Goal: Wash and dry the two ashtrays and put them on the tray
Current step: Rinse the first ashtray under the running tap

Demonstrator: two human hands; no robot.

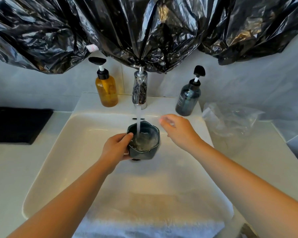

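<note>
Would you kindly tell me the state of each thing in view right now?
Faucet: running.
Ashtray: upright under the stream, holding water.
Left hand: gripping the ashtray's side.
Right hand: open, holding nothing.
Amber bottle: upright, mostly full.
Dark bottle: upright.
Towel: draped over the sink front rim.
Black tray: flat on the counter.

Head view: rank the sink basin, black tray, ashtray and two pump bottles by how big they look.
1. sink basin
2. black tray, cut off by the frame edge
3. Unranked: ashtray, amber bottle and dark bottle look close in size. The ashtray sits nearer the camera and the left hand covers part of it.
</note>
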